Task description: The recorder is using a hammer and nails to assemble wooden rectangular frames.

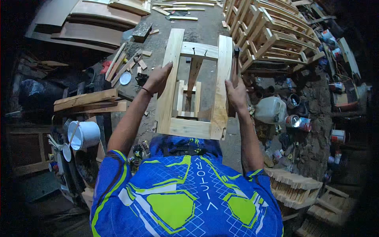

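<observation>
A pale wooden frame (165, 94) with two long side rails and crosspieces is held up in front of my body. My left hand (158, 78) is closed round its left rail. My right hand (237, 94) presses against the right rail, its thumb on the edge and its other fingers partly hidden. From that hand rises a narrow handle with a dark head, which looks like a hammer (236, 59). Two bent dark nails (199, 51) stick out of the far crosspiece. Through the frame's opening, another small wooden frame (197, 98) shows lower down.
Stacked wooden frames (272, 35) stand at the far right. Curved boards (90, 33) lie at the far left, with planks (87, 99) nearer. A white bucket (85, 134) is on the left. A cloudy plastic jug (271, 110) and several cans are at right, above cut wood pieces (294, 187).
</observation>
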A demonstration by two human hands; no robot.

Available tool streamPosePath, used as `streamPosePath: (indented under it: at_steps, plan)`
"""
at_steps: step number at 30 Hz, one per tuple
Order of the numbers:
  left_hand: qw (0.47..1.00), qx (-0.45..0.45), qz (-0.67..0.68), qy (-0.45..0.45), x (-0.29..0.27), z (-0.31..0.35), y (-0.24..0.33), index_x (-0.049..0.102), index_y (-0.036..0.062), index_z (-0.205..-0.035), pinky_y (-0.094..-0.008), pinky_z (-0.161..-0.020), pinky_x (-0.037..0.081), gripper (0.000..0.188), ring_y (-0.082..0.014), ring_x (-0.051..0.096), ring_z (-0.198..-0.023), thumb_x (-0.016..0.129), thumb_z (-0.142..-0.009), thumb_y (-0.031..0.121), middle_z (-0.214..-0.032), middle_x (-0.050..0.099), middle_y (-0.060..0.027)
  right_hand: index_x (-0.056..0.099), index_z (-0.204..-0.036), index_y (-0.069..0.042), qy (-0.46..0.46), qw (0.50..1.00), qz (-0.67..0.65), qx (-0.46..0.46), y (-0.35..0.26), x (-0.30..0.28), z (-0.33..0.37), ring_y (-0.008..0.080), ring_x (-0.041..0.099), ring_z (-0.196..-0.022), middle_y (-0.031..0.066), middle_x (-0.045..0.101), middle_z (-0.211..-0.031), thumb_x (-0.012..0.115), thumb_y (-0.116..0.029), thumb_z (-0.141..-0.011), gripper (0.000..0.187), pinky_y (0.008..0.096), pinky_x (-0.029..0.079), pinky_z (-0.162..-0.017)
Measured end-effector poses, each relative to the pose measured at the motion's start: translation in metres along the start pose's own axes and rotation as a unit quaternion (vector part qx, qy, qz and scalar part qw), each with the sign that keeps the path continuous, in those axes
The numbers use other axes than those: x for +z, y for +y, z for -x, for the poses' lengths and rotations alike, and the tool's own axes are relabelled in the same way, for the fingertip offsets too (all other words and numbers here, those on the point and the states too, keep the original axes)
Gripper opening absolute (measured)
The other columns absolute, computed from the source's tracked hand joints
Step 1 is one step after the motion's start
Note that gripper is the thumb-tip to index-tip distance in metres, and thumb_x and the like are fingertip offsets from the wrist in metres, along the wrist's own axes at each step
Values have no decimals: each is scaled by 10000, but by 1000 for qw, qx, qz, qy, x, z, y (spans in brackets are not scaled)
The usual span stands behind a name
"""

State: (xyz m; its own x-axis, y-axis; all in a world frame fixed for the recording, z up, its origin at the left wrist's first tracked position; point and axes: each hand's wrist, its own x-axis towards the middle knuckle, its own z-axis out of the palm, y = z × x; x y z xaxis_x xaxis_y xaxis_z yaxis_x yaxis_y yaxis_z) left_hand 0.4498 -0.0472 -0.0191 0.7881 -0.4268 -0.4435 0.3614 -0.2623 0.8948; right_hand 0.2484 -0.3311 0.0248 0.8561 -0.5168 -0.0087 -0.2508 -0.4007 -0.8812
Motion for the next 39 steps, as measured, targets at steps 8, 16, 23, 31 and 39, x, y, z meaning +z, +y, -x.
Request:
streamPosePath:
  at_steps: [8,16,23,31,39]
  plan:
    - [991,19,133,28,-4,28,-30,605,-64,-1029,-303,-644,479,539,-128,581,-729,603,-946,468,-867,645,-73,569,-1207,35,15,996,84,26,-13,20,13,327,651,-1027,226,672,-1087,638,-242,-917,407,420,496,-892]
    - [995,13,76,59,-8,27,-48,623,-52,-1016,-317,-659,504,482,-131,608,-744,636,-943,425,-857,665,-78,581,-1161,64,38,999,19,-5,17,38,30,385,660,-964,271,663,-1035,646,-313,-913,456,451,507,-854]
    - [990,24,123,63,-6,39,-43,601,-71,-1021,-336,-640,541,505,-161,642,-733,651,-937,424,-856,664,-100,572,-1161,65,49,998,-25,-8,12,43,36,373,665,-967,256,671,-1036,652,-284,-910,438,445,510,-850]
    - [995,18,50,79,-13,21,-65,606,-71,-982,-329,-708,517,556,-164,644,-809,643,-923,481,-881,669,-122,568,-1175,49,42,998,17,37,0,40,39,371,670,-962,246,676,-1048,662,-286,-905,441,434,520,-840]
    - [994,29,-17,103,-22,14,-89,603,-89,-942,-390,-752,503,647,-218,615,-800,613,-906,557,-846,653,-162,588,-1139,52,65,998,24,12,12,48,42,388,669,-959,263,670,-1022,662,-305,-902,435,446,519,-838]
